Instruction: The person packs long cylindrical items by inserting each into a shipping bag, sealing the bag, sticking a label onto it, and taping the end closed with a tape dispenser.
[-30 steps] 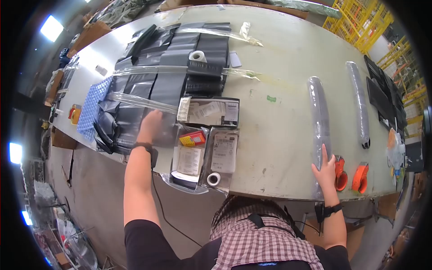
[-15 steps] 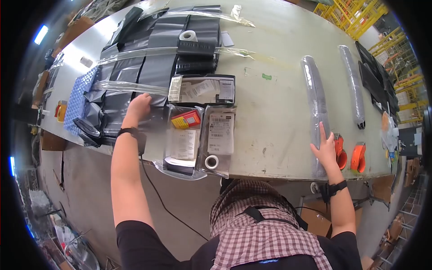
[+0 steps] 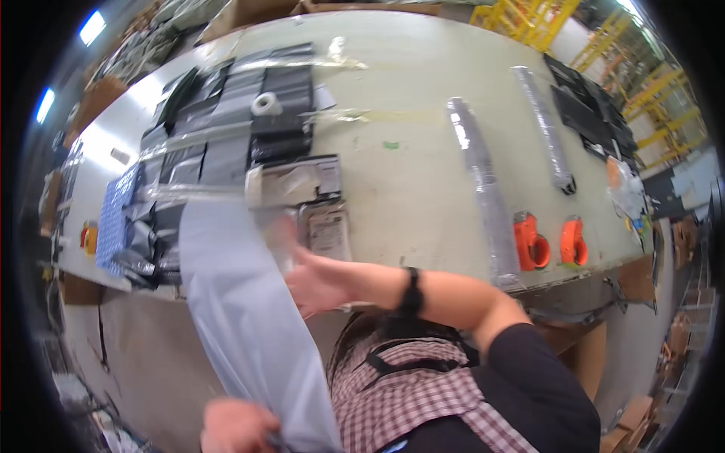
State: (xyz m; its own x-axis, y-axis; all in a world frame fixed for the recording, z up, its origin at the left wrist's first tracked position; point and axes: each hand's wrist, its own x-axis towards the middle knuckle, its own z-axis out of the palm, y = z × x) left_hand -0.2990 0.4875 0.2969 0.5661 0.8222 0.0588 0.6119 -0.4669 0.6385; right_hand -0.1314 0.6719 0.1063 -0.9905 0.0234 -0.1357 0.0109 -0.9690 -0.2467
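Note:
A long grey plastic bag [image 3: 253, 294] stretches from the table's front edge down toward my body. My left hand [image 3: 238, 424], smeared by motion, is closed on the bag's near end at the bottom of the view. My right hand [image 3: 321, 281] is beside the bag's right edge, its fingers spread apart and partly blurred. Behind the bag, stacked black plastic bags [image 3: 226, 121] lie under strips of clear tape. Open boxes of printed labels [image 3: 294, 183] stand past my right hand, partly hidden by it and the bag.
Two long film-wrapped rolls, a nearer one [image 3: 479, 177] and a farther one [image 3: 544, 128], lie at right. Two orange tape dispensers [image 3: 532, 245] stand near the front edge. A white roll [image 3: 266, 104] rests on the black bags, with blue bubble wrap [image 3: 117, 219] beside them.
My right hand has left the wrapped roll and crossed to the left. My left hand has pulled a grey bag from the stack toward my body. The view has shifted.

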